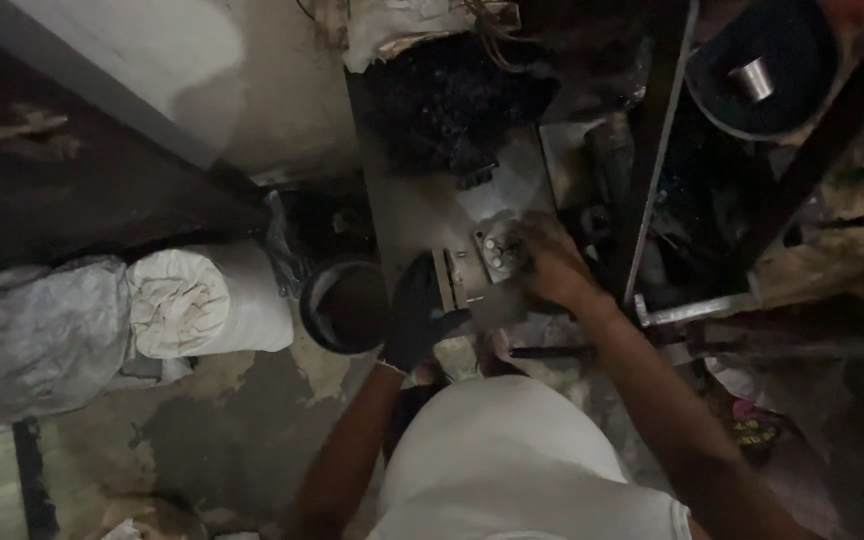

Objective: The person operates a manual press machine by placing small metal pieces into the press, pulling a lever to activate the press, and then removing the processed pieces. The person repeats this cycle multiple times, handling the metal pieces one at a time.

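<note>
both hands meet at the metal block (497, 252) — gloved left hand (414, 312) grips its near edge, right hand (552, 265) clasps its side.

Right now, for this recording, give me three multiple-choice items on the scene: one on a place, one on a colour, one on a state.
1. Where does the dark round bucket stand?
A. On the bench top
B. On the floor, between the white rolled sack and the workbench
C. In the person's arms

2. What colour is the covering on the left hand?
A. Black
B. Yellow
C. Bare, none

3. How does the right hand stand to the small metal block?
A. Far off, hanging at the side
B. Fingers laid against it on the bench
C. Lifting it high overhead

Answers: 1 B, the bucket sits low beside the sack, left of the bench edge. 2 A, a dark glove covers that hand up to the wrist. 3 B, the bare hand rests at the block's right side; whether its grip closes is hidden.
</note>
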